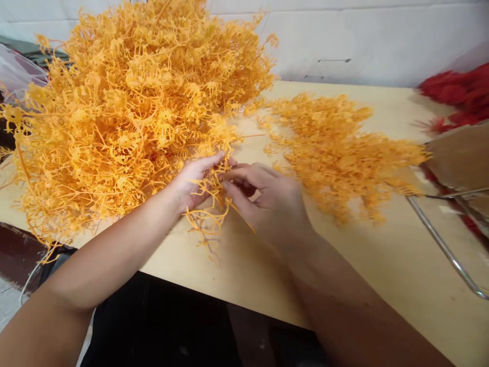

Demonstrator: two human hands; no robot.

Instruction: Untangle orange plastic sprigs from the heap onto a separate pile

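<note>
A thin orange plastic flower sprig [208, 216] lies in my left hand [196, 178], its branching stems hanging down over the table edge of the palm. My left fingers are closed around it, partly hidden behind the sprig. Thumb and fingertips of my right hand [267, 199] pinch a stem of the same sprig, close to the left fingertips. To the left rises a big heap of orange artificial flower sprigs [130, 112], close behind my left hand. Beyond my right hand a smaller, flatter pile of orange sprigs [336, 153] rests on the table.
The pale wooden table [244, 285] meets a white wall [355, 35] at the back. At the right are red artificial flowers [458, 97], a brown cardboard piece [462, 158] and a bent metal rod [443, 244]. Clear plastic wrapping [21, 71] is at the far left.
</note>
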